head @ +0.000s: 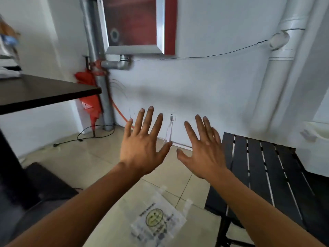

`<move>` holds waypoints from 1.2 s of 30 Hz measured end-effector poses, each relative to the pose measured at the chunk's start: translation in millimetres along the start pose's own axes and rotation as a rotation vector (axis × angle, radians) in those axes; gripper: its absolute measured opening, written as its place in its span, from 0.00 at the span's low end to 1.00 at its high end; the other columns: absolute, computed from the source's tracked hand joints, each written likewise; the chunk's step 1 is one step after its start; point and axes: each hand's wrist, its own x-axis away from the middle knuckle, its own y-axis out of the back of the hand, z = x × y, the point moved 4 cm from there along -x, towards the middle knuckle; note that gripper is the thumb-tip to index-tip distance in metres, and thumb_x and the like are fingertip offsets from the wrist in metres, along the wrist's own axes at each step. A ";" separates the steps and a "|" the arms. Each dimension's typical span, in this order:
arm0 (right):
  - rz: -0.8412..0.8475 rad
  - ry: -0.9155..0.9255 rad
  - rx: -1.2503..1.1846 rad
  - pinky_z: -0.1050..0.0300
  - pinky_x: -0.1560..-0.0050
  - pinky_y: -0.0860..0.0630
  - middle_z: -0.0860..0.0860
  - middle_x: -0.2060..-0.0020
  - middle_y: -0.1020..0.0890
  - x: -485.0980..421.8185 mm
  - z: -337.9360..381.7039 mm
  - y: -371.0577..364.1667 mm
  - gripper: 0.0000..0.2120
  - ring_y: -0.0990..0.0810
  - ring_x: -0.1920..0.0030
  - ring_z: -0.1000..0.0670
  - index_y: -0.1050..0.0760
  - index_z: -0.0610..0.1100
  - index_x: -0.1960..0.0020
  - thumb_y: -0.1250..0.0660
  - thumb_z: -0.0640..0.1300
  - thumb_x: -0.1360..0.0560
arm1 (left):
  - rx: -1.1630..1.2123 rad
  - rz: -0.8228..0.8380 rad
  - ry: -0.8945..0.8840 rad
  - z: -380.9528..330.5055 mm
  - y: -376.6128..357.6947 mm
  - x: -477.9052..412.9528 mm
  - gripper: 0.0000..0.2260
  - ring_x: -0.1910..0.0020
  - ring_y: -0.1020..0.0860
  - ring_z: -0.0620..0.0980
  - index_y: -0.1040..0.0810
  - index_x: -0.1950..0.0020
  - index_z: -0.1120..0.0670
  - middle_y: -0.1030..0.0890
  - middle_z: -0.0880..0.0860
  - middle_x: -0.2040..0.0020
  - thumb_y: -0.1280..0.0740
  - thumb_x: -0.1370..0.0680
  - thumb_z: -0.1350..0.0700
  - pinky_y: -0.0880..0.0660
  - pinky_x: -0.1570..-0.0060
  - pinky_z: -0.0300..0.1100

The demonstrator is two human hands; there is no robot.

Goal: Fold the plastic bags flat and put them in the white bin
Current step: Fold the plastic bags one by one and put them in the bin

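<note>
A clear plastic bag (156,220) with a round yellow-green print and dark lettering lies flat on the tiled floor, low in the view between my forearms. My left hand (142,145) is held up in front of me, fingers spread and straight, holding nothing. Just to its right, my right hand (204,148) is raised the same way, fingers spread and empty. Both hands hover well above the bag and touch nothing. At the right edge a white container (316,132) shows only in part.
A black slatted table (267,172) stands at the right. A dark tabletop (44,91) juts in from the left, with a dark seat (44,184) below it. Grey pipes, a red folded umbrella (90,104), a black cable (85,136) and a wall socket line the white wall.
</note>
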 end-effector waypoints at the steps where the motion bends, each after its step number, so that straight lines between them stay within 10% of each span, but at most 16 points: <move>1: 0.001 0.013 -0.006 0.45 0.23 0.58 0.46 0.19 0.59 -1.4 11.0 -11.0 0.41 0.63 0.21 0.45 0.55 0.53 0.19 0.48 0.70 0.26 | 0.008 0.007 0.007 9.2 -10.1 5.7 0.36 0.21 0.64 0.54 0.59 0.19 0.46 0.63 0.52 0.19 0.55 0.22 0.30 0.54 0.23 0.59; 22: 0.173 0.013 -0.136 0.42 0.24 0.47 0.43 0.20 0.47 56.3 64.4 -305.5 0.38 0.52 0.20 0.43 0.44 0.49 0.20 0.47 0.67 0.24 | 0.120 0.212 0.117 66.3 -317.0 96.3 0.34 0.20 0.58 0.54 0.53 0.19 0.49 0.57 0.53 0.19 0.52 0.20 0.33 0.53 0.23 0.58; 36: 1.045 0.110 -0.290 0.49 0.26 0.40 0.46 0.21 0.40 274.0 46.9 -500.2 0.44 0.43 0.21 0.47 0.39 0.47 0.23 0.35 0.63 0.35 | 0.273 1.052 0.024 -7.5 -536.3 297.3 0.40 0.20 0.58 0.51 0.55 0.19 0.52 0.57 0.53 0.18 0.43 0.22 0.34 0.55 0.22 0.51</move>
